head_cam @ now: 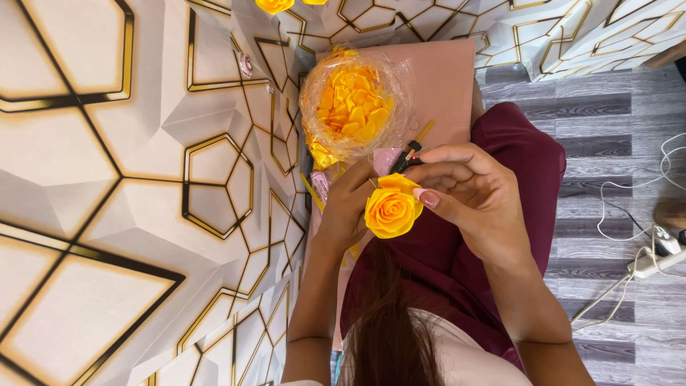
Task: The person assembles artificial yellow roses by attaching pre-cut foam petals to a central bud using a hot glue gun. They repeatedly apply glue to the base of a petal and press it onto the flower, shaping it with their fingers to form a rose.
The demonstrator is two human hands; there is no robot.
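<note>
A yellow-orange handmade rose [391,211] is held over my lap between both hands. My left hand [348,207] grips it from the left, its fingers behind the flower. From the right, my right hand [471,189] curls over the rose with its fingertips on the outer petals. A thin dark tool with a reddish tip [406,159] pokes out just above the flower by my right fingers; which hand holds it is unclear. A clear plastic bag of loose yellow petals [354,104] lies just beyond the hands.
A pink sheet [446,86] lies under the petal bag. A cloth with a gold-and-black hexagon pattern [143,179] covers the surface on the left. Another yellow flower [275,6] sits at the top edge. A white power strip with cables [654,263] lies on the grey floor at right.
</note>
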